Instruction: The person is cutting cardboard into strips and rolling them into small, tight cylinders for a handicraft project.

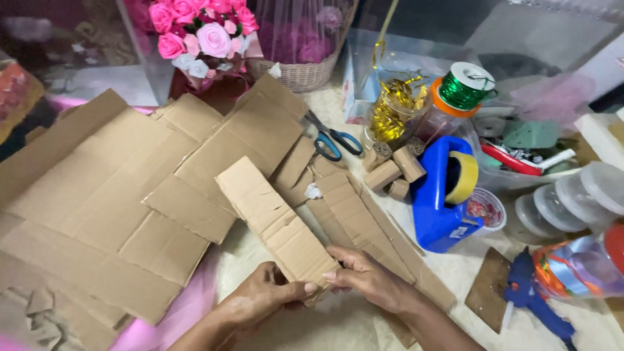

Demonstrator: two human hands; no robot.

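Spreading across the left half of the table (364, 322), large flattened cardboard sheets (97, 195) overlap one another, with torn cardboard scraps (39, 312) at the lower left corner and a strip of pink fabric (162, 325) under their edge. Behind them stands a bouquet of pink and white artificial roses (201, 29), with a wicker basket (296, 71) just beside it. Blue-handled scissors (331, 140) lie on the cardboard near the basket. Further right sit small cardboard rolls (390, 170), a clear jar of gold ribbon (393, 110), a spool of green wire (463, 88) on an orange-lidded jar, and a blue tape dispenser (439, 208) carrying a yellow tape roll (463, 177). Clear round lidded containers (565, 201) and a blue glue gun (536, 299) occupy the far right.

Near the bottom centre, the left hand (260, 299) is closed on the near end of a long cardboard strip (276, 221), thumb on top and fingers beneath. The right hand (367, 276) pinches the same end from the other side, fingers curled narrowly, fingertips almost meeting the left thumb. That strip slants up and leftward over the sheets, its far end resting on them; more narrow cardboard pieces (364, 221) lie just right of it.
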